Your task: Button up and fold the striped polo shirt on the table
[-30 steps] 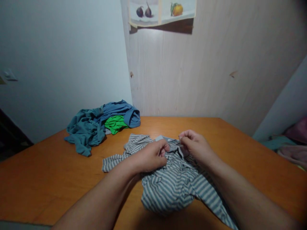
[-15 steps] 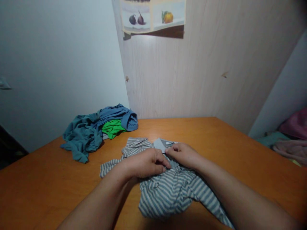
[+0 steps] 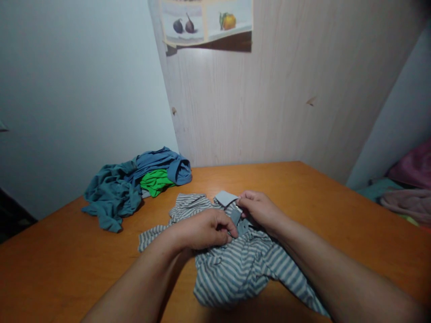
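A grey-and-white striped shirt (image 3: 232, 269) lies rumpled on the wooden table in front of me, one sleeve reaching toward the lower right. Its pale grey collar (image 3: 225, 198) stands folded at the far end, above a plain grey button placket (image 3: 236, 216). My left hand (image 3: 212, 229) is closed, thumb and forefinger pinching the shirt beside the placket. With its fingers pinched, my right hand (image 3: 259, 210) grips the edge of the shirt at the collar. The fingertips of the right hand partly hide the cloth they hold.
Toward the back left of the orange-brown table (image 3: 60, 260) lies a heap of clothes: a teal garment (image 3: 114, 193), a blue one (image 3: 158, 161) and a bright green one (image 3: 156, 181). A wall with a fruit picture (image 3: 207, 24) rises behind. More fabric (image 3: 407, 202) lies beyond the right edge.
My right hand has lifted slightly and pulled the collar edge away, so more of the grey placket shows. My left hand stays almost in place. The view has shifted slightly.
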A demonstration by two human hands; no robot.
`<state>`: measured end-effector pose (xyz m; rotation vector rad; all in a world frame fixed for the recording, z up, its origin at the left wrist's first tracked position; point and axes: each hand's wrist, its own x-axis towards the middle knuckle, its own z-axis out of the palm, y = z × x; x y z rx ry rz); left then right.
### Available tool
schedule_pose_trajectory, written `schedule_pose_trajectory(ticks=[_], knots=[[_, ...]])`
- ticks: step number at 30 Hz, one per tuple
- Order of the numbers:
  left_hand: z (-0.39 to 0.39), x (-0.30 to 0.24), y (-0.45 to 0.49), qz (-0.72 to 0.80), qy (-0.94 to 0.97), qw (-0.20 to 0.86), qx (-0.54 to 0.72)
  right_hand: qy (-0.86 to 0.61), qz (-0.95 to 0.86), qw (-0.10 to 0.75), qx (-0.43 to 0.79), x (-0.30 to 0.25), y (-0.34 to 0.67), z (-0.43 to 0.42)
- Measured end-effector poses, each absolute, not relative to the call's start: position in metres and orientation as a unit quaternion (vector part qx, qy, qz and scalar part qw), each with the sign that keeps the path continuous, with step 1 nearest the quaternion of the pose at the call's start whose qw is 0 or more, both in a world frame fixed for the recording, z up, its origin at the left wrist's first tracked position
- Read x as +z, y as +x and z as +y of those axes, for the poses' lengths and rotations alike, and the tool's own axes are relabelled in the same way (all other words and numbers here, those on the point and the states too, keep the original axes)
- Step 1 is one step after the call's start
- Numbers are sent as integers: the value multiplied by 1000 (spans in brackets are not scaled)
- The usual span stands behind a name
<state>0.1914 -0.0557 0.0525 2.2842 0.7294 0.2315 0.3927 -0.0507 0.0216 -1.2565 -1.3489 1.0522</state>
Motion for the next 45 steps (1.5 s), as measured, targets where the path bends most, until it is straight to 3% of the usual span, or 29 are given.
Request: schedule_pose_trajectory(ticks=[4, 10, 19, 24, 28, 35, 45], knots=[[-52, 48, 196, 333, 815, 434, 192, -501, -551, 505, 435, 24, 392, -54], [-50, 47, 204, 372, 747, 389, 390, -480, -554, 503, 458, 24, 392, -57], [-52, 41, 208, 359, 817, 160, 422, -414, -572, 493, 508, 25, 389, -61], [-53, 40, 207, 346, 851, 92, 385, -399, -566, 478, 540, 26, 391, -63], [-48, 34, 208, 360, 827, 149, 405, -408, -555, 479, 545, 26, 391, -64], [-45, 30, 214, 385, 750, 355, 404, -433, -588, 485, 481, 26, 390, -67], [-49, 34, 217, 373, 664, 485, 430, -451, -629, 470, 424, 23, 391, -69]])
